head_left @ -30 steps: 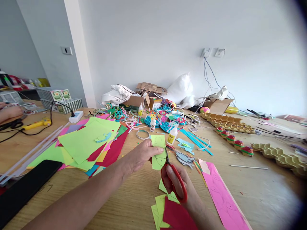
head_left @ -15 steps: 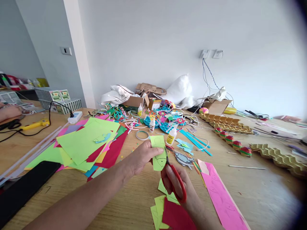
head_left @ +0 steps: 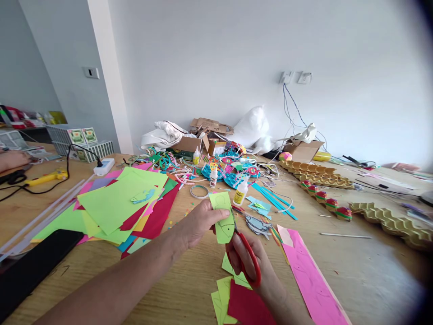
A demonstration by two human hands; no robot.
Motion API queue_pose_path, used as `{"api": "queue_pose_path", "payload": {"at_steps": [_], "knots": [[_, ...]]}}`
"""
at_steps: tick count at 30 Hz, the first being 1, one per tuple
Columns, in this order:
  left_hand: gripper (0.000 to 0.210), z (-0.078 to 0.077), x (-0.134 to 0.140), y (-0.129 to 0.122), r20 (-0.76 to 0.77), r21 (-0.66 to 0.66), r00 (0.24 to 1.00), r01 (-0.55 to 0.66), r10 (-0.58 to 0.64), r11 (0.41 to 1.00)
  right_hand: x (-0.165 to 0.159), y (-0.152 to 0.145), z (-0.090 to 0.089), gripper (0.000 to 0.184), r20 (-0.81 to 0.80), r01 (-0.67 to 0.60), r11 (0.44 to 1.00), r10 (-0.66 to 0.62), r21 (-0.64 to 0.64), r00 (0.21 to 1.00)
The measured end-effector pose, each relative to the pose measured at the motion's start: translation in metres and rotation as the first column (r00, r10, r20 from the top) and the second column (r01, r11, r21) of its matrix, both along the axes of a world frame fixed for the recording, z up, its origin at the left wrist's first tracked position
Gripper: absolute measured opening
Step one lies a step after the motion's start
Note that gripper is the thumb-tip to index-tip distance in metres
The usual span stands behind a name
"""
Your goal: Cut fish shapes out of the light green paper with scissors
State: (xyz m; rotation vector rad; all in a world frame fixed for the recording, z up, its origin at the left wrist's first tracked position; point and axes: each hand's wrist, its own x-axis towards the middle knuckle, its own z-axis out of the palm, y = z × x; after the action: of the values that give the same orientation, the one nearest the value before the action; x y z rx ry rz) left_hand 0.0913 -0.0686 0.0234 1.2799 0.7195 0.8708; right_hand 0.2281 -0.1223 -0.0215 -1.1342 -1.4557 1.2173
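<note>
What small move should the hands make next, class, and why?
Probably a snip along the fish outline: the right hand holds the scissors with their blades at the green paper's right edge, the left hand pinches that paper, and the fish isn't yet cut out.

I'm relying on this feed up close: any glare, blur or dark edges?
Head view, right edge: dark corners, the nearest egg-carton strip blurred toward its outer end; head view, right side: pale sheen on the table; head view, centre: green paper and scissors look fairly sharp.
</note>
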Motion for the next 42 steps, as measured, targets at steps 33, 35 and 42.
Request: {"api": "queue_pose_path", "payload": {"at_steps": [33, 35, 42], "knots": [[0.023, -0.0045, 0.002, 0.0007, -0.017, 0.103, 1.0, -0.003, 0.004, 0.995, 0.0016, 0.0035, -0.0037, 0.043, 0.013, 0.011, 1.0, -0.011, 0.012, 1.0], [0.022, -0.0046, 0.0019, 0.0003, -0.006, 0.097, 1.0, -0.005, 0.005, 0.995, 0.0015, 0.0024, -0.0026, 0.043, 0.016, 0.015, 1.0, -0.015, 0.007, 1.0], [0.024, -0.0036, 0.0016, -0.0003, -0.027, 0.09, 1.0, -0.011, 0.013, 0.996, 0.0014, 0.0018, -0.0023, 0.044, 0.026, 0.012, 1.0, -0.012, 0.001, 1.0]]}}
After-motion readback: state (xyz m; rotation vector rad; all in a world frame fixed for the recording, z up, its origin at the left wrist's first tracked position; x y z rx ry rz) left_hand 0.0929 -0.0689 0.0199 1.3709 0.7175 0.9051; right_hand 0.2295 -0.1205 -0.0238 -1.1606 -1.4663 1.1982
